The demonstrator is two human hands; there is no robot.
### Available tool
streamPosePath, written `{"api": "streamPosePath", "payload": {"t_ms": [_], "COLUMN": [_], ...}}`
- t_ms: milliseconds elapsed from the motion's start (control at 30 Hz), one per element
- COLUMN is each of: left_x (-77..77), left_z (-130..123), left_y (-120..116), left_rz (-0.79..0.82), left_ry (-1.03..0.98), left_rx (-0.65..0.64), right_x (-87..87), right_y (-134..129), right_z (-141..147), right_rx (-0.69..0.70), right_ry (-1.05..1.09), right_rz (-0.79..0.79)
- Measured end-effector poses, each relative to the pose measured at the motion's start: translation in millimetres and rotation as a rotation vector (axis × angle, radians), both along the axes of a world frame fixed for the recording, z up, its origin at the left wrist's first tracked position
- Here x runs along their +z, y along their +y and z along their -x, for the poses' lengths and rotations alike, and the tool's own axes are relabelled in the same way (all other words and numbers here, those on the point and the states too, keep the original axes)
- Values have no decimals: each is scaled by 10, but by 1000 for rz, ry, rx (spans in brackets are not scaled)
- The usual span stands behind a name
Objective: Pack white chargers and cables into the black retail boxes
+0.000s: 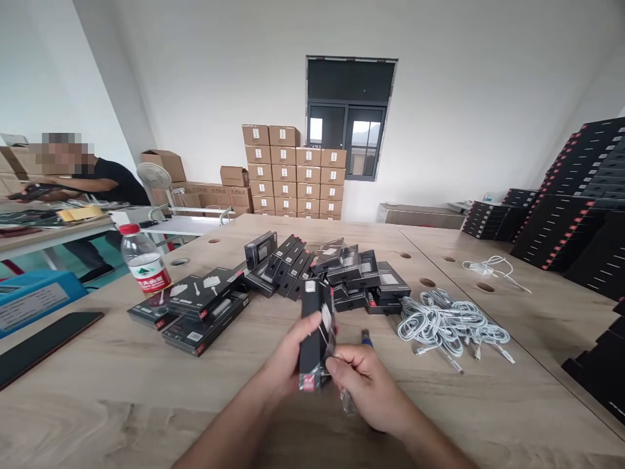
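Note:
My left hand (299,345) is wrapped round a slim black retail box (310,326) with a red mark near its lower end, held tilted above the table. At the box's right side the fingers of my right hand (359,374) are pinched on crinkled clear plastic wrap (347,402), which hangs below them. Part of a blue-and-dark object (366,337) shows just beyond my right hand; its kind cannot be made out. Past the held box lies a pile of similar black boxes (293,264), some with windows.
Coiled white cables (449,326) lie to the right. At left are more black boxes (208,293), a water bottle (145,260), a dark flat phone-like slab (49,342) and a blue box (41,296). Black box stacks (556,228) stand far right. Someone (114,179) works at another table.

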State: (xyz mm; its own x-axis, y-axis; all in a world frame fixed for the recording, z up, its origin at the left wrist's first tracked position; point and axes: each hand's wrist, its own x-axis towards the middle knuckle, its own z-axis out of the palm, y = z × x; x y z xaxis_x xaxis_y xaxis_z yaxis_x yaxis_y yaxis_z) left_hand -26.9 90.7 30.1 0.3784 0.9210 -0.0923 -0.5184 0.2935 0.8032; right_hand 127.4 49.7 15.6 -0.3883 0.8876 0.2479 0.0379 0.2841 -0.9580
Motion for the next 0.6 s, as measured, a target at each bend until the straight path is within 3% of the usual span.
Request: {"api": "streamPosePath", "payload": {"t_ms": [67, 133, 233, 367, 433, 500, 600], "left_x": [37, 55, 37, -2, -4, 2, -1], "left_z": [74, 196, 356, 327, 252, 194, 159], "left_y": [62, 131, 191, 157, 118, 83, 47], "left_rz": [58, 45, -7, -12, 19, 28, 17], "left_ry": [-187, -386, -546, -546, -513, -493, -484], "left_rx": [42, 164, 233, -1, -120, -187, -178], "right_x": [-27, -25, 30, 136, 174, 190, 160], "right_y": [-15, 5, 98, 249, 290, 294, 240], "right_z": [2, -27, -106, -269, -370, -449, -461], "right_rx": [-16, -50, -211, -306, -326, -377, -387], "right_ry": [79, 181, 421, 853, 944, 877, 431], "right_rz": [61, 80, 91, 314, 364, 305, 75]}}
